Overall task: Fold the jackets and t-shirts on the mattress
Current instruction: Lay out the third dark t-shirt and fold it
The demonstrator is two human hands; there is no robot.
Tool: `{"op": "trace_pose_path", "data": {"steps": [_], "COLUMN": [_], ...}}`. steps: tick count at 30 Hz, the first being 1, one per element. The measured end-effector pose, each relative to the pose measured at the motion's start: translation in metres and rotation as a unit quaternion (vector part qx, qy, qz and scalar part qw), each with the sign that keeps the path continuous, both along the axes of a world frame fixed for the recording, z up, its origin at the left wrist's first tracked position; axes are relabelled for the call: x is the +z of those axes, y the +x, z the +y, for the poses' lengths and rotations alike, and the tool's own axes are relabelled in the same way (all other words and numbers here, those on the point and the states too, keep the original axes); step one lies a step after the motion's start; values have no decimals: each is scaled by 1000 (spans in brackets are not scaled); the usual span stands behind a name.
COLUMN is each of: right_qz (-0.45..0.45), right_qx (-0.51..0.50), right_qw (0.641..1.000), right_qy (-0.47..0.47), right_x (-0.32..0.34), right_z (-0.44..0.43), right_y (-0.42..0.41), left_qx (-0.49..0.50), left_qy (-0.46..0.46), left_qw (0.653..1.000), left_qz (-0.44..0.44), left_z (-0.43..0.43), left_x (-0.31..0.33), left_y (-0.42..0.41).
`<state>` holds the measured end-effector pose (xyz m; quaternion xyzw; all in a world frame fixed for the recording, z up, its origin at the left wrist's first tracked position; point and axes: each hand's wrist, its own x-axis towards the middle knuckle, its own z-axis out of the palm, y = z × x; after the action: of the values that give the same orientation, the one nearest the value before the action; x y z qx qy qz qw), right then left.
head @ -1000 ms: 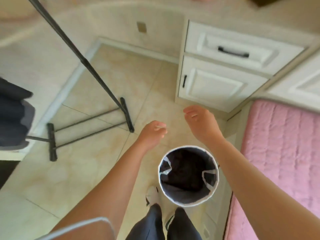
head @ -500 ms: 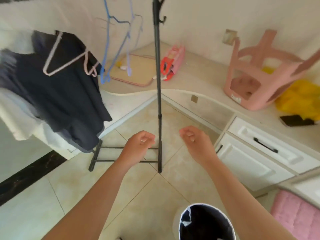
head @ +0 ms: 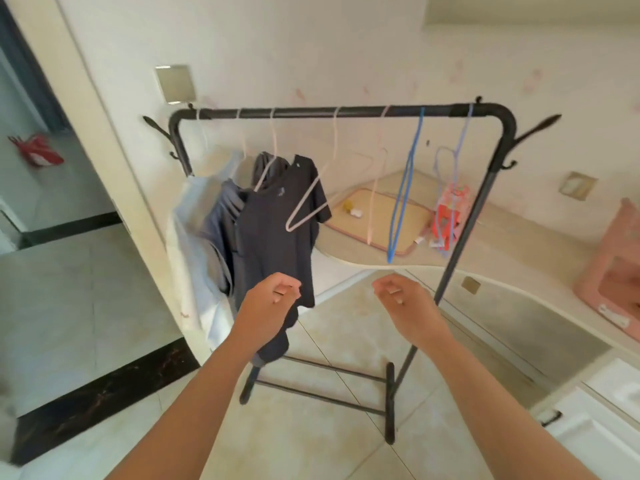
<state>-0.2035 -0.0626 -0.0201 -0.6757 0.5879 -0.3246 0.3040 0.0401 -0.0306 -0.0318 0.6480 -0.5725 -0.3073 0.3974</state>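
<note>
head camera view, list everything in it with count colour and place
clothes rack: 1, black, centre of view
dark t-shirt: 1, navy, hung on the rack's left half
grey garment: 1, grey-blue, hung behind the t-shirt
pale garment: 1, white, hung at the rack's left end
empty hangers: about 4, white, pink, two blue, along the rack
mat: 1, tan, on the ledge behind the rack
pink stool: 1, pink, on the ledge, right edge
cabinet: 1, white, lower right
left hand: 1, fingers loosely curled, empty, before the t-shirt's hem
right hand: 1, fingers loosely curled, empty
</note>
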Motion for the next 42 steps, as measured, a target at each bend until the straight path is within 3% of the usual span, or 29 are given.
{"op": "trace_pose_path", "data": {"steps": [10,21,28,33,36,42], "right_qz": [-31,-82,-119,-263,-292,-235], "right_qx": [37,77,53,-18,-63,-142], "right_qw": [999,994,989,955,951,961], "right_qy": [-17,16,72,133,79,-19], "right_x": [52,67,58,44,46,56], "right_z": [-80,-199,-250,-278,-281,-280], "right_y": [134,223,260,282,280,284], "left_qx": [78,51,-83,-205,-257,-295], "left_qy": [-71,11,59,71,68,35], "left_qw": [994,997,990,974,961,950], "left_qz": [-10,-53,-95,-71,-82,-93], "left_z": [-72,-165,-196,-217,-233,-264], "left_x": [30,31,15,12,10,13], "left_y": [116,148,149,142,145,168]}}
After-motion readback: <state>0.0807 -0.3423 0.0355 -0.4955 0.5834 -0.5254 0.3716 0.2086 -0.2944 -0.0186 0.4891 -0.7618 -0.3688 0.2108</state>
